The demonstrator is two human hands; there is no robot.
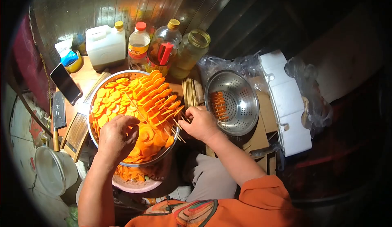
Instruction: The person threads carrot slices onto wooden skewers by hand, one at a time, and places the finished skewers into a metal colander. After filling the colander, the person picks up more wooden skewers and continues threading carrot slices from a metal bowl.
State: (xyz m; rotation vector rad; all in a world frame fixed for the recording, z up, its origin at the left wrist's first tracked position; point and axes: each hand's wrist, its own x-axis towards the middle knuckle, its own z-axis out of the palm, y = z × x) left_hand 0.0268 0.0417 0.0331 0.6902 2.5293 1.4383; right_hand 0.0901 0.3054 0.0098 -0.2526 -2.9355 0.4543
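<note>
A large metal basin [92, 125] is heaped with thin orange slices, which look like carrot [112, 100]. Several bamboo skewers threaded with spaced slices [157, 94] lie across its right side. Over the front left of the heap, my left hand [118, 135] has its fingers curled together; whatever is between them is hidden. At the basin's right rim, my right hand [201, 123] pinches a thin bamboo skewer beside the bare ends of the loaded ones. Just beyond it is a bundle of plain skewers [189, 93].
Right of the basin, a steel colander [241, 123] holds a loaded skewer [219, 106]. Bottles [139, 47], a jar [192, 53] and a white jug [105, 47] line the back. At left are a phone [65, 83], a cleaver [59, 109] and a wooden slicer [76, 133]. White foam [288, 104] stands right.
</note>
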